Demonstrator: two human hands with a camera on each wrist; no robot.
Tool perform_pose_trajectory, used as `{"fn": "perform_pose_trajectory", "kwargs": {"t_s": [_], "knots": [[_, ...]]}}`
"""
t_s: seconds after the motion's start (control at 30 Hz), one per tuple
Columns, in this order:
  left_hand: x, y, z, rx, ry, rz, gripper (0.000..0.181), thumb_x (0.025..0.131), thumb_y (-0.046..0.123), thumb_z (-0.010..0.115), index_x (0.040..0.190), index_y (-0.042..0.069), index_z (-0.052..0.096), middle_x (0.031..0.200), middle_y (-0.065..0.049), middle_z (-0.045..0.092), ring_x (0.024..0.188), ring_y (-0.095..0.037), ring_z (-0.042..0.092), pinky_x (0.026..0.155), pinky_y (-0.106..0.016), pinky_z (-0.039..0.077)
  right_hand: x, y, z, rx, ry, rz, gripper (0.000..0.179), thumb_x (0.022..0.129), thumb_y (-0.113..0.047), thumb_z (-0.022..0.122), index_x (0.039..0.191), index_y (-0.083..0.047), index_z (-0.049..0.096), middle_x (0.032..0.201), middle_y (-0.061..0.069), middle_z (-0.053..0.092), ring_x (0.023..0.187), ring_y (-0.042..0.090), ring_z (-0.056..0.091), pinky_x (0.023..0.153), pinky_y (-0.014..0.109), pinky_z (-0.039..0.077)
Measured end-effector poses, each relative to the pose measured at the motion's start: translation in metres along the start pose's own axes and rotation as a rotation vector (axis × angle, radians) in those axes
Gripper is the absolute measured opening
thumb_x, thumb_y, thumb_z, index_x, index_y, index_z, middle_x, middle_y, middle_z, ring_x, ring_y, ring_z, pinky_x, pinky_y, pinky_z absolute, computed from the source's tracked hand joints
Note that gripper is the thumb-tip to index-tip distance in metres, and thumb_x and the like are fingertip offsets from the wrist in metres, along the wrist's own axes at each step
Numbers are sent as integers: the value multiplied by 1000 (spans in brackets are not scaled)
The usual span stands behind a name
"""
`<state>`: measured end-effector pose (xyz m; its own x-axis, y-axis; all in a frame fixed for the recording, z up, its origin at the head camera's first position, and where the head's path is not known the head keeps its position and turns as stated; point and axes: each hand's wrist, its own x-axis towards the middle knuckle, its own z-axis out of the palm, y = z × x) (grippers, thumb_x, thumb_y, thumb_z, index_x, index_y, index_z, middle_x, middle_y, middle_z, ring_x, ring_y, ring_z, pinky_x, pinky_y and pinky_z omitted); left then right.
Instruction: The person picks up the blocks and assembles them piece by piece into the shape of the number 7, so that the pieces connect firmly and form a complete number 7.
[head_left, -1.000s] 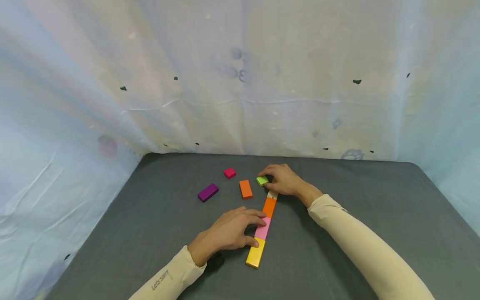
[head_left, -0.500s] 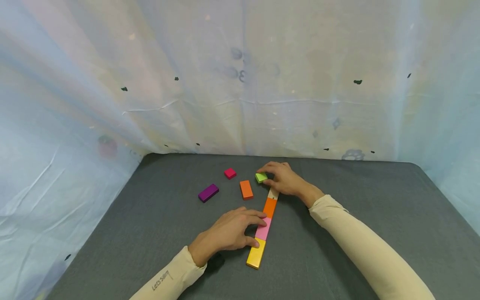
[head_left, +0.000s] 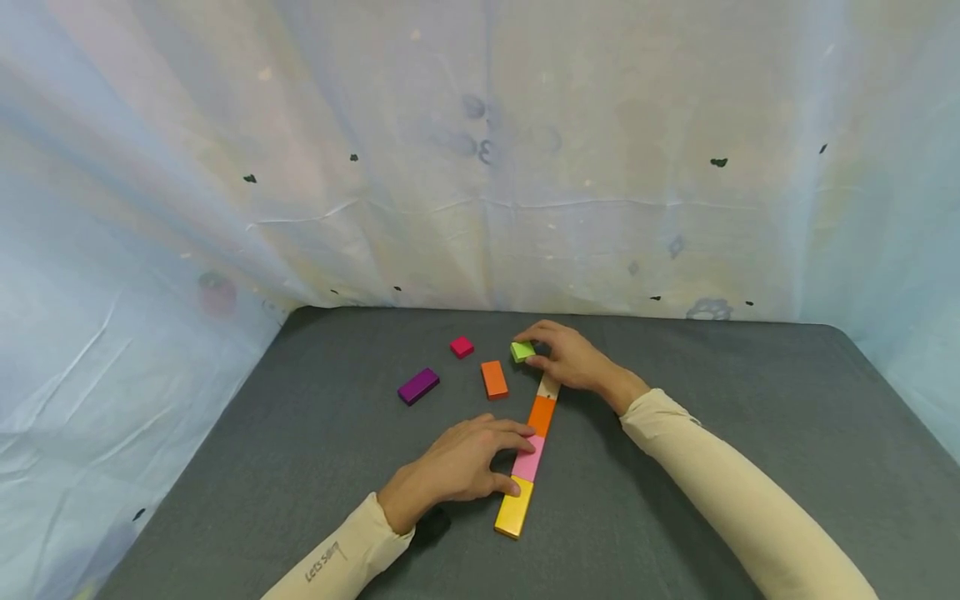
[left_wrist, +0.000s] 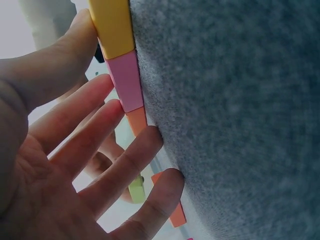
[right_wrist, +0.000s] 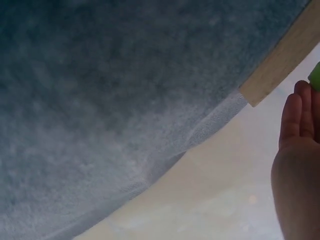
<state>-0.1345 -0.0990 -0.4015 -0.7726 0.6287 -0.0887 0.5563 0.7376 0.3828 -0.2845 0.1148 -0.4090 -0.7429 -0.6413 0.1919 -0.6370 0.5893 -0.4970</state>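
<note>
A row of blocks runs away from me: a yellow block (head_left: 513, 510) nearest, then a pink block (head_left: 528, 463), an orange block (head_left: 541, 415) and a pale wooden block (head_left: 549, 386). My left hand (head_left: 467, 457) rests along the row's left side, thumb at the yellow block and fingertips at the pink one. In the left wrist view its fingers (left_wrist: 90, 135) are spread and fairly straight. Beyond the row's far end, my right hand (head_left: 573, 357) pinches a lime green block (head_left: 522, 352) between thumb and fingers. The right wrist view catches only a corner of that green block (right_wrist: 315, 77).
Left of the green block lie a loose orange block (head_left: 494, 379), a red block (head_left: 462, 347) and a purple block (head_left: 418, 386). The dark grey table (head_left: 300, 467) ends at a pale hanging curtain (head_left: 450, 250) behind and at the left.
My right hand has shifted slightly away from me with the green block, and more of the pale wooden block shows. The left hand stays in place on the row.
</note>
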Motion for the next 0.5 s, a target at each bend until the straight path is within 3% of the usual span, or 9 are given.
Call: {"fn": "perform_pose_trajectory", "kwargs": {"t_s": [0.2, 0.5], "knots": [[0, 0, 1, -9, 5, 5, 51, 82, 39, 82, 129, 30, 66, 146, 18, 52, 128, -11, 52, 110, -41, 43, -5, 2, -11, 42, 61, 2, 37, 95, -18, 69, 132, -15, 63, 132, 8, 61, 118, 27, 60, 102, 50, 48], [0, -2, 2, -14, 6, 6, 50, 82, 39, 81, 129, 31, 66, 146, 19, 52, 126, -10, 53, 109, -40, 44, -12, 14, -20, 24, 65, 26, 40, 95, -20, 69, 134, -15, 62, 131, 9, 61, 119, 29, 60, 100, 51, 49]]}}
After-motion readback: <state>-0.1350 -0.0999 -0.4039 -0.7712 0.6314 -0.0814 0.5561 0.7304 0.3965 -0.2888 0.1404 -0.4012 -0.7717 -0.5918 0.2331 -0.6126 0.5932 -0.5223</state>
